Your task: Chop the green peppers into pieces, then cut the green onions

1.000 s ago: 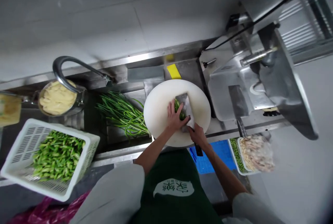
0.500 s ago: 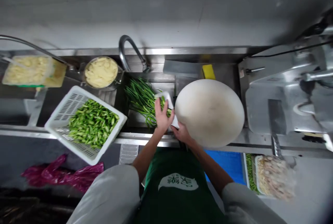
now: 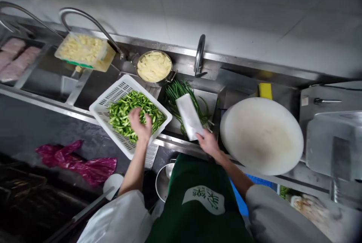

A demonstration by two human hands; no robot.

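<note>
My left hand (image 3: pixel 140 124) is over the white slotted basket (image 3: pixel 113 94) of cut green pieces (image 3: pixel 124 109), fingers curled down into the pile; what they hold is hidden. My right hand (image 3: pixel 208 143) grips the handle of a cleaver (image 3: pixel 189 115), whose flat blade lies over the sink above the long green stalks (image 3: pixel 181 90). The round white cutting board (image 3: pixel 261 133) lies bare to the right of my right hand.
A metal bowl of pale strips (image 3: pixel 154 66) stands behind the basket by a tap (image 3: pixel 199 52). A tray of pale strips (image 3: pixel 83 50) sits further left. A yellow sponge (image 3: pixel 265 90) lies behind the board. A slicer machine (image 3: pixel 333 141) is at right, a magenta bag (image 3: pixel 79 160) lower left.
Both hands carried cut green pieces on the cleaver from the board leftwards. My left hand has moved on to the basket; the cleaver blade is now bare over the sink.
</note>
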